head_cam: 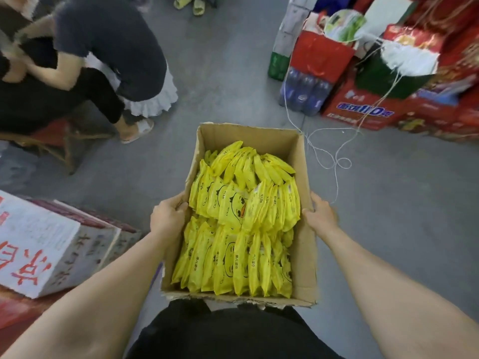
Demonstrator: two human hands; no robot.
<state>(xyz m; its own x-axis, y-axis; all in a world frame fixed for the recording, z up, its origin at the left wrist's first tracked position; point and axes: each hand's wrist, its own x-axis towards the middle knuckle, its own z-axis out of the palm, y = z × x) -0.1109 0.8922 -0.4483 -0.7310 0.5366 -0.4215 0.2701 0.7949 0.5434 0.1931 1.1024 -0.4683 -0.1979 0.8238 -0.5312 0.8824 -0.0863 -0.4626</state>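
An open cardboard box (pixel 307 255) is held up in front of my body, above the grey floor. Several yellow snack packets (pixel 243 218) with a duck face fill it in rows. My left hand (pixel 167 216) grips the box's left wall, thumb hooked over the rim. On the opposite side, my right hand (pixel 320 212) grips the right wall, thumb over the edge. The fingers under the outside of the box are hidden.
A seated person (pixel 103 47) on a low stool is at the left. A white carton with red characters (pixel 39 244) lies at lower left. Red gift boxes and bags (pixel 388 73), a bottle pack (pixel 303 92) and loose white string (pixel 334 161) occupy the right.
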